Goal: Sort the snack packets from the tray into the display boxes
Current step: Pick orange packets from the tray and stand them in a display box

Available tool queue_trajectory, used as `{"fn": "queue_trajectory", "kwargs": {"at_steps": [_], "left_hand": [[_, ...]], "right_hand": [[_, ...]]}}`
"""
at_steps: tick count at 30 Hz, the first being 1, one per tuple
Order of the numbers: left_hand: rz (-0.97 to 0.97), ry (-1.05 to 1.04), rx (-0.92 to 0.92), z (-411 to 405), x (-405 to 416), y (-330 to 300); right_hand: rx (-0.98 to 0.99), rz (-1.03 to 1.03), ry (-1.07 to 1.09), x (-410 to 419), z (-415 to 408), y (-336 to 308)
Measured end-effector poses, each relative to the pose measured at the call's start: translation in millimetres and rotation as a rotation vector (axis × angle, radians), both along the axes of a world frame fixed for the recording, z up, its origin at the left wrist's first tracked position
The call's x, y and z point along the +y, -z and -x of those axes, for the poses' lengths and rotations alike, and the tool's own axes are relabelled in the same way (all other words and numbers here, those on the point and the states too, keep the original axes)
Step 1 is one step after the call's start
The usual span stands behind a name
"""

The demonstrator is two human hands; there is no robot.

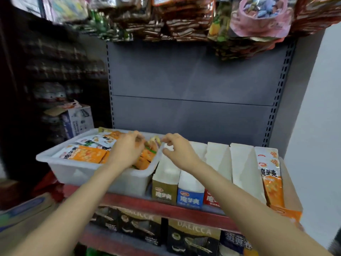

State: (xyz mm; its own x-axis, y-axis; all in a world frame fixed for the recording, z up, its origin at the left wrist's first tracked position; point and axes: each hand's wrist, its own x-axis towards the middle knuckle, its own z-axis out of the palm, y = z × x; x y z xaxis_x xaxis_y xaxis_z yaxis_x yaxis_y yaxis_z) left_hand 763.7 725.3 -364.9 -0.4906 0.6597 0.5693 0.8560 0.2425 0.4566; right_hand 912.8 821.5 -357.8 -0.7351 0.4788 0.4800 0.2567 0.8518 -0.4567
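Observation:
A translucent white tray (83, 174) sits at the left of the shelf, full of orange and white snack packets (88, 154). My left hand (127, 150) is down inside the tray, with its fingers curled onto an orange and green packet (150, 147) near the right wall. My right hand (177, 150) hovers over the tray's right rim and holds nothing, thumb and fingers spread. To the right of the tray stand the display boxes: gold (163, 193), blue (190, 198), red (211, 199) and orange (285, 212). The orange box holds orange packets (272, 178).
A grey shelf back panel (193, 80) rises behind the boxes. Bagged snacks (184, 21) hang overhead. Dark cartons (191, 235) fill the shelf below. A cardboard box (79, 119) stands at the far left, and a white wall (317, 126) lies to the right.

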Motion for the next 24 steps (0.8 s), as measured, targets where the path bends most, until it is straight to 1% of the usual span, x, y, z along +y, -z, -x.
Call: {"fn": "queue_trajectory", "kwargs": {"at_steps": [3,6,11,15,17,20,23,24], "left_hand": [[0.129,-0.135,0.023,47.3,-25.5,0.9],[0.243,-0.229,-0.024,80.4,-45.1,5.0],[0.400,-0.203,-0.113,102.5,-56.6,17.0],[0.428,-0.211,-0.063,104.5,-53.7,19.8],[0.410,-0.222,-0.082,106.0,-55.2,20.9],[0.390,-0.239,-0.106,106.8,-55.7,22.4],[0.376,-0.237,-0.111,106.1,-55.9,23.3],[0.375,-0.237,-0.118,106.1,-55.6,23.4]], "right_hand": [[-0.070,0.068,-0.053,-14.9,46.5,3.5],[-0.159,0.101,-0.031,-22.1,87.7,6.2],[-0.294,0.109,-0.022,-27.3,131.9,15.3],[-0.384,0.098,-0.023,-18.8,155.6,23.9],[-0.431,0.091,-0.002,-18.6,160.0,23.8],[-0.371,0.021,0.014,-21.7,159.6,19.9],[-0.354,-0.148,0.013,-29.3,157.7,17.4],[-0.335,-0.173,0.026,-31.6,156.3,16.9]]}}
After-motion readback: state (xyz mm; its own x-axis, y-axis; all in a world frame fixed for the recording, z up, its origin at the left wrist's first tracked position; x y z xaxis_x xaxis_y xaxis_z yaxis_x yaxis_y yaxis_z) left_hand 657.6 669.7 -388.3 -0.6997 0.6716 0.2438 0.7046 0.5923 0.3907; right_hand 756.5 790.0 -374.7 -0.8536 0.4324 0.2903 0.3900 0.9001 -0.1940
